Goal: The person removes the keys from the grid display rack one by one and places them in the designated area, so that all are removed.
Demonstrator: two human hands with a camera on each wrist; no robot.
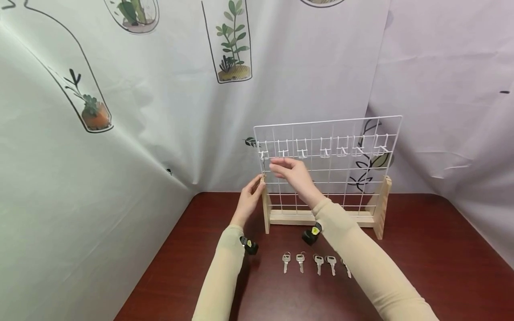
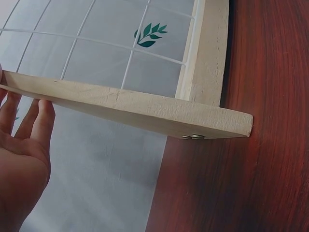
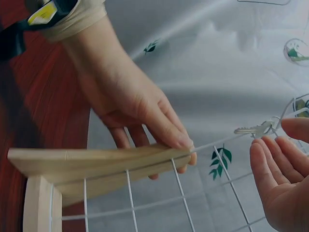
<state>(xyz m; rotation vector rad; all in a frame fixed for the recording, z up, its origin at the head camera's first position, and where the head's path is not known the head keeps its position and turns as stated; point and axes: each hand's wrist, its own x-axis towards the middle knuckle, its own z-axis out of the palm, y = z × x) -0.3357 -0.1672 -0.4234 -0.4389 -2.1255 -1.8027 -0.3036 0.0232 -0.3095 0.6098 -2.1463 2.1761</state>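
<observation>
My left hand (image 1: 247, 199) grips the upper end of the wooden side post (image 2: 120, 104) of a white wire grid rack (image 1: 329, 168). In the right wrist view its thumb lies on one side of the post and the fingertips show on the other. A silver key (image 3: 260, 128) hangs by its ring at the leftmost hook (image 1: 263, 154). Just right of that key is my right hand (image 1: 295, 174), its fingers loosely extended and the thumb apart from them; nothing shows held between them. More hooks (image 1: 324, 151) run in a row along the grid.
Several silver keys (image 1: 300, 262) with rings lie in a row on the dark red table (image 1: 281, 298) in front of the rack. The right forearm partly covers the last one. A pale cloth with plant prints (image 1: 180, 111) hangs behind and at the left.
</observation>
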